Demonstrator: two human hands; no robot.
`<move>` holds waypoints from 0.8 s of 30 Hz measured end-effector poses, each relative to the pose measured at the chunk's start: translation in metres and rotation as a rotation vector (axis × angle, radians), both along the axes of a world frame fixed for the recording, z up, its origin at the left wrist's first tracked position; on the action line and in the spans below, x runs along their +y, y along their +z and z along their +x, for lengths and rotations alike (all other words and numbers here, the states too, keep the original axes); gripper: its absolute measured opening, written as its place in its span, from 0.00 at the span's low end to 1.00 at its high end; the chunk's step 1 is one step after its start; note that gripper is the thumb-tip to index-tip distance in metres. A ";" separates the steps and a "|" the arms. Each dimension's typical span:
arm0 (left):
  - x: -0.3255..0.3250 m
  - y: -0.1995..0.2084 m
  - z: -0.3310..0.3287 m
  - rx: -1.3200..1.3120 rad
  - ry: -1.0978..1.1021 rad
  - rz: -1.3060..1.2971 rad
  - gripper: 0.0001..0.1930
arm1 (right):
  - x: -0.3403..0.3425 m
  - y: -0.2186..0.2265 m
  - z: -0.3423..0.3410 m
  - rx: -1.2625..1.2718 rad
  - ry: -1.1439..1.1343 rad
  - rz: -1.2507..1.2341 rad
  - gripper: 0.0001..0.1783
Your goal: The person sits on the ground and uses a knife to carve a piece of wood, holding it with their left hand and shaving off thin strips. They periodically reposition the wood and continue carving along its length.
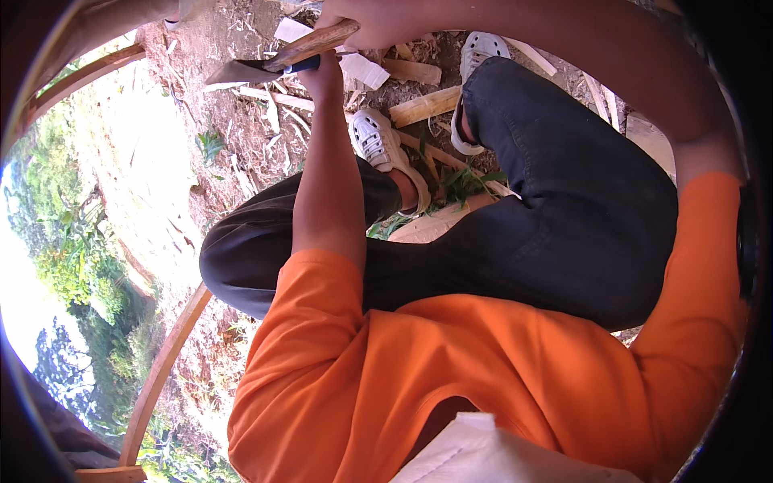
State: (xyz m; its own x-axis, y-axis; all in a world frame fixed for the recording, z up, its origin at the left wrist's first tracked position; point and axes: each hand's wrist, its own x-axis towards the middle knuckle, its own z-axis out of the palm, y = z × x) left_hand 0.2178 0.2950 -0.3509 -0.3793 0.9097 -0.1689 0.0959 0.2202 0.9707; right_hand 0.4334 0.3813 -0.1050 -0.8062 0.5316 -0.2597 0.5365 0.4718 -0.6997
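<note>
At the top, my left hand (324, 78) is closed around the dark blue handle of a knife (243, 72). Its broad, dark blade points left. A short wooden piece (312, 47), rounded like a handle, slants just over the knife and seems to touch it near the base of the blade. My right hand (366, 22) is closed at the upper right end of this wood; the upper frame edge cuts off part of the hand. My right arm curves in along the right and top edges.
Cut wood pieces (425, 106) and pale shavings litter the dirt ground around my light clogs (377, 141). My bent legs in dark trousers (564, 185) fill the middle. Curved wooden poles (165, 370) stand at the left, with bright ground and green plants beyond.
</note>
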 end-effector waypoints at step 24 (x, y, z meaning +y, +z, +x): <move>0.007 0.003 -0.001 -0.085 -0.032 -0.063 0.22 | -0.021 -0.002 0.007 0.098 -0.085 0.003 0.12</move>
State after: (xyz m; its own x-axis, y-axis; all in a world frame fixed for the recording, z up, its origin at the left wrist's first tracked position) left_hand 0.2166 0.3024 -0.3482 -0.3321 0.9078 -0.2562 0.0221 0.2791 0.9600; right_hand 0.4405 0.3599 -0.1067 -0.7799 0.5994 -0.1799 0.5033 0.4298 -0.7496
